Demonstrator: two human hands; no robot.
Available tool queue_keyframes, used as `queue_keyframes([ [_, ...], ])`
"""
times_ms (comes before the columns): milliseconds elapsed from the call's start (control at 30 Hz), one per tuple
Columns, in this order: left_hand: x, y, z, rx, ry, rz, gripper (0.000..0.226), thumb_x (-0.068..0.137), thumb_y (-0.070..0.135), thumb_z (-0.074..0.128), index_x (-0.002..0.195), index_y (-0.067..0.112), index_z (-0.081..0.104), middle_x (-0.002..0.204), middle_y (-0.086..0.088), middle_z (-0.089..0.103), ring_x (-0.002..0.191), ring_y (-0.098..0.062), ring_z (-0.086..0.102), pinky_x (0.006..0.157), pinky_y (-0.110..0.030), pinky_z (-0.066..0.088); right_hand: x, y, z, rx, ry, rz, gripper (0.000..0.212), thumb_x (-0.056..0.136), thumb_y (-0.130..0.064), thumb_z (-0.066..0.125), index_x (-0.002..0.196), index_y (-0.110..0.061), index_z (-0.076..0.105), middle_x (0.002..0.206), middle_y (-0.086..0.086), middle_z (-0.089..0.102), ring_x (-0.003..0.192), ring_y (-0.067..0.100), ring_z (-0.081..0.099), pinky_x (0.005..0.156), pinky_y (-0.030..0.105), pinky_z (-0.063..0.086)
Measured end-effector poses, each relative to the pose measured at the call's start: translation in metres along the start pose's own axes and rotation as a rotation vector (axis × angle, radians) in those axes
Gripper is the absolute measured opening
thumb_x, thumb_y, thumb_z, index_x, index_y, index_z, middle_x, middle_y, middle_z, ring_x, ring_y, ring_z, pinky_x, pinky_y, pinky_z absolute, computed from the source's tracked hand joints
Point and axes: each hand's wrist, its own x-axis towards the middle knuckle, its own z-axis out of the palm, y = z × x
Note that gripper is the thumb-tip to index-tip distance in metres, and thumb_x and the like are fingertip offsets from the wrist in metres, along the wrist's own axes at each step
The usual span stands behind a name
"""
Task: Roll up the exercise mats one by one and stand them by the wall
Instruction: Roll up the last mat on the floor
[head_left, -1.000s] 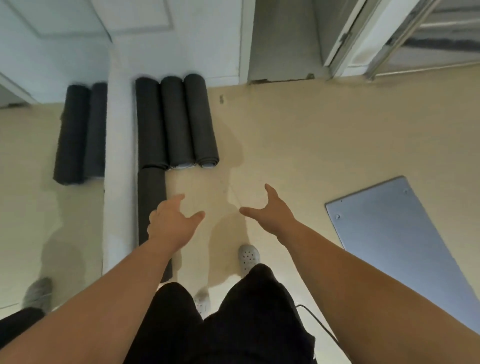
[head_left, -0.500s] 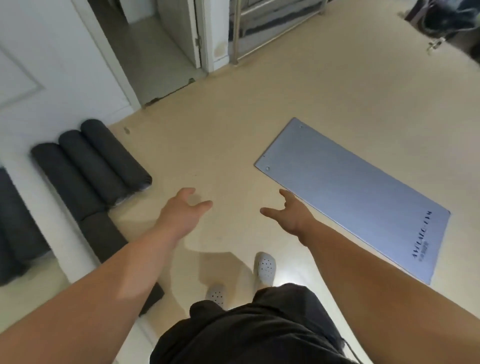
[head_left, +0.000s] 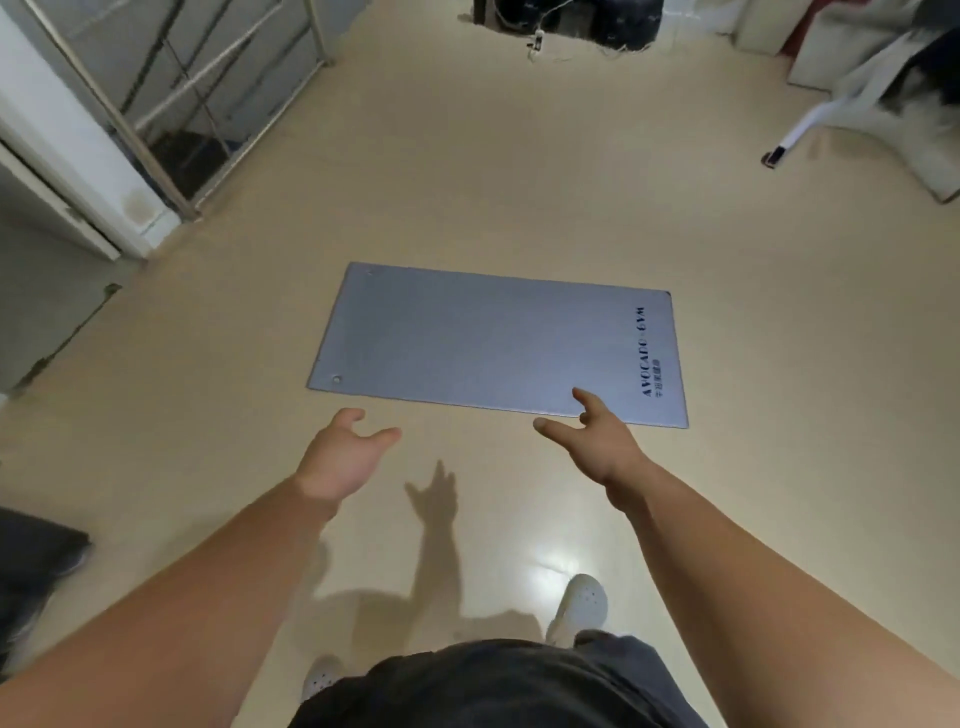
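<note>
the grey-blue mat (head_left: 493, 343) is flat on the floor (head_left: 467, 182), fully unrolled, dead ahead of me and just past the fingertips. its long axis runs across my view, left to right, tipped a touch so the right end sits nearer to me. there's lettering at the right short end and two eyelets at the left one, so i'm facing a long side, not an end. the right hand (head_left: 597, 441) is the closer one: it overlaps the near edge in my view, not far from the lettered end, though i can't tell whether it touches. the left hand (head_left: 343, 457) is short of the near left corner, over bare floor. both hands are empty, fingers spread and loosely curved, thumbs out. i reckon the roll has to start from a short end, so i'd sidestep toward the lettered end first. a white shoe (head_left: 582, 605) is below, and a railing (head_left: 171, 104) is off at far left.
</note>
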Motion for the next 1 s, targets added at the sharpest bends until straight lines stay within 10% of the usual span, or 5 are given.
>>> queue_keyframes([
  [333,0.01,0.213,0.207,0.133,-0.118,0.084,0.071,0.091,0.048,0.069,0.151,0.025,0.04,0.152,-0.008,0.043,0.133,-0.029,0.047,0.1,-0.035,0.04,0.065,0.055,-0.267,0.03,0.095,0.1,0.084,0.092,-0.043,0.078,0.162,-0.033,0.033,0.12,0.0,0.048,0.113,0.019,0.05,0.094,0.031,0.04],
  [567,0.092,0.332,0.296,0.06,-0.141,0.126,0.068,0.091,0.047,0.07,0.149,0.027,0.042,0.15,-0.009,0.044,0.114,-0.023,0.051,0.094,-0.035,0.044,0.173,0.034,-0.374,-0.101,0.086,0.061,0.085,0.093,-0.04,0.078,0.163,-0.03,0.031,0.159,0.003,0.045,0.134,0.024,0.052,0.093,0.029,0.039],
  [700,0.16,0.411,0.34,0.11,-0.225,0.11,0.075,0.088,0.052,0.07,0.151,0.026,0.038,0.144,-0.01,0.051,0.118,-0.03,0.057,0.101,-0.041,0.049,0.25,-0.002,-0.438,-0.166,0.073,0.028,0.086,0.092,-0.039,0.078,0.163,-0.031,0.03,0.15,0.0,0.05,0.113,0.02,0.056,0.09,0.031,0.043],
  [867,0.217,0.502,0.362,0.223,-0.25,0.065,0.081,0.089,0.052,0.069,0.156,0.025,0.032,0.145,-0.01,0.049,0.122,-0.032,0.055,0.099,-0.039,0.048,0.327,-0.041,-0.516,-0.234,0.062,0.01,0.091,0.089,-0.045,0.08,0.164,-0.033,0.03,0.164,0.005,0.039,0.145,0.026,0.047,0.111,0.041,0.044],
  [1000,0.245,0.564,0.375,0.15,-0.193,0.08,0.076,0.091,0.049,0.069,0.154,0.023,0.035,0.137,-0.012,0.053,0.103,-0.026,0.057,0.087,-0.034,0.047,0.391,-0.079,-0.558,-0.247,0.003,-0.037,0.086,0.092,-0.04,0.079,0.163,-0.031,0.031,0.158,0.002,0.047,0.121,0.019,0.055,0.097,0.031,0.043],
])
